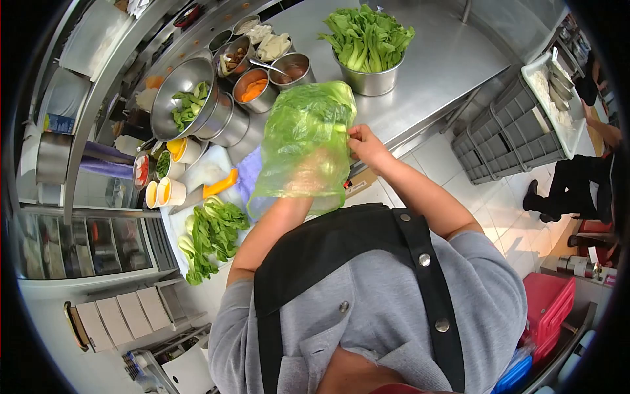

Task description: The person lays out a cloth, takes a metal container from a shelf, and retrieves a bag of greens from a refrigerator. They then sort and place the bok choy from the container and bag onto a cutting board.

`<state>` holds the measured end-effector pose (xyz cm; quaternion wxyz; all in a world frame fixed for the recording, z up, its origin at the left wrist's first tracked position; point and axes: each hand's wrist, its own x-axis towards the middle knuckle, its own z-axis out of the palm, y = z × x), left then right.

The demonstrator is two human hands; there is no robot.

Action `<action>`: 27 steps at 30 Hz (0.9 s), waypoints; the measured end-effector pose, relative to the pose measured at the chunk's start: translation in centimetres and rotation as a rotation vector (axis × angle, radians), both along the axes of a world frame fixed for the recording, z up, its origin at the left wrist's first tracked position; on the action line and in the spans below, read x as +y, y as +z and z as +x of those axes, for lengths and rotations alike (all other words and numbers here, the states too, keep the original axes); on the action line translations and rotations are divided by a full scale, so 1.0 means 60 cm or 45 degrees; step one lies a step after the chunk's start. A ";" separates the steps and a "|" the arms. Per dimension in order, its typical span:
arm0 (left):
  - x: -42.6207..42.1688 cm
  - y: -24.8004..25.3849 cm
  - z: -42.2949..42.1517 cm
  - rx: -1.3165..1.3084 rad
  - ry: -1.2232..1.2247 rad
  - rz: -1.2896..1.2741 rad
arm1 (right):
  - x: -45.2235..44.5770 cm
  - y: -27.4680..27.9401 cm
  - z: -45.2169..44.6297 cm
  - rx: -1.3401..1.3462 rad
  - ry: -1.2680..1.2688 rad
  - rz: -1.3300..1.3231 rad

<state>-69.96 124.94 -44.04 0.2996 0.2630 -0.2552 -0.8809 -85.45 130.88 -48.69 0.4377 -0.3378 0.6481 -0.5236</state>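
Note:
A thin, see-through green plastic bag (289,151) with pale green leafy vegetable in its top part is held up in front of my body. My left hand (315,172) is inside the bag and shows blurred through the film; its fingers are hidden. My right hand (366,146) pinches the bag's right side with thumb and fingers. Leafy greens (210,236) lie on the white cutting board (172,226) at left, near an orange-handled knife (220,184). Behind the bag a metal pot (371,82) holds upright leafy greens (371,39).
Metal pots with sliced carrot (252,90) and a ladle (269,67) stand behind the bag. A colander (184,98) holds cut greens. Small white tubs (172,192) sit at left. Right: grey crate (512,131), and a person in dark trousers (577,187).

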 end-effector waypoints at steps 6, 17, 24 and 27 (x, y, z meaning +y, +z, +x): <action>0.025 0.003 -0.006 -0.005 0.017 -0.022 | 0.016 0.015 0.000 -0.478 0.108 -0.065; 0.012 -0.005 0.012 0.019 0.052 0.016 | -0.003 0.046 -0.017 -0.770 -0.061 0.096; 0.003 0.007 0.080 -0.001 0.079 0.063 | -0.018 0.028 -0.037 -0.823 -0.228 0.022; 0.019 0.030 0.102 -0.051 0.132 0.234 | -0.009 0.035 -0.047 -0.783 -0.289 0.033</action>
